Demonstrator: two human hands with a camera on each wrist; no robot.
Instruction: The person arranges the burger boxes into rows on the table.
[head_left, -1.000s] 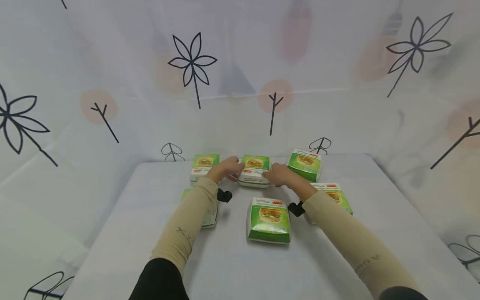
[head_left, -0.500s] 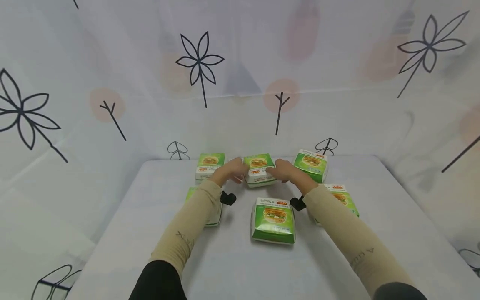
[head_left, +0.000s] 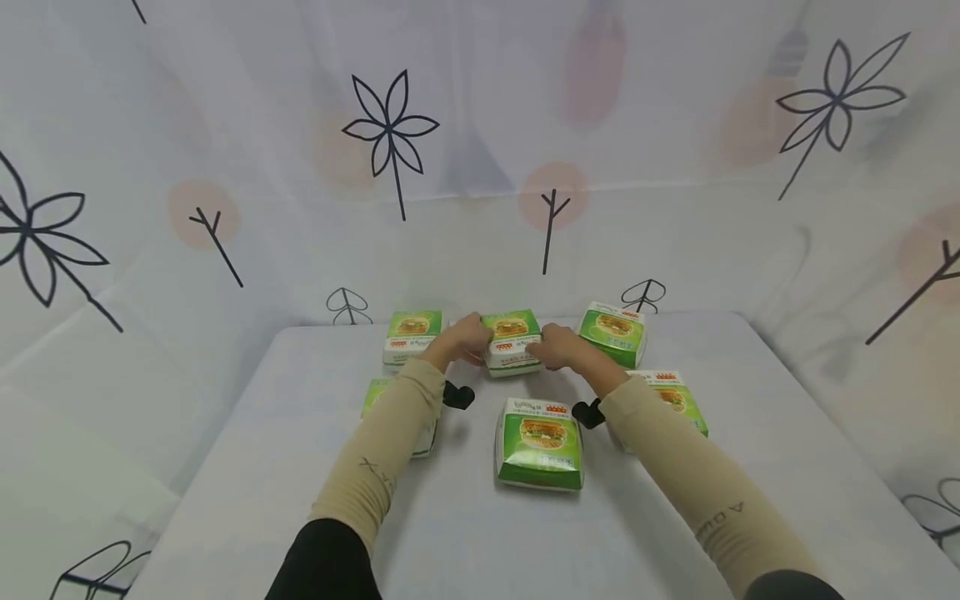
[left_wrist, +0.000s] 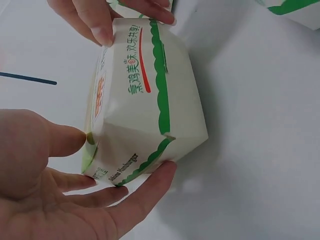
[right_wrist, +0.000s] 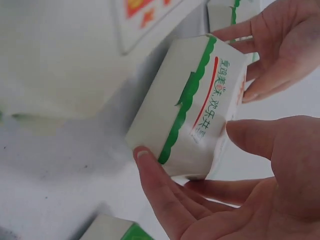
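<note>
A green and white burger box (head_left: 512,358) sits at the middle of the back row on the white table, between my two hands. My left hand (head_left: 465,337) grips its left end. In the left wrist view the left thumb (left_wrist: 67,140) presses near the lid's edge, with the fingers spread along the lower side of the box. At the right end my right hand (head_left: 562,346) holds the box the same way. The right wrist view shows the right thumb (right_wrist: 250,137) against the lid side and a fingertip near the bottom edge. The box is closed.
Two more burger boxes flank it in the back row, one left (head_left: 412,337) and one right (head_left: 613,333). In front are a middle box (head_left: 540,442) and two others, left (head_left: 377,390) and right (head_left: 678,400), partly behind my sleeves. A patterned curtain (head_left: 465,250) hangs behind.
The burger box between my hands has shifted and turned slightly, while both hands stay at its ends. The other boxes keep their places; the head view sways a little.
</note>
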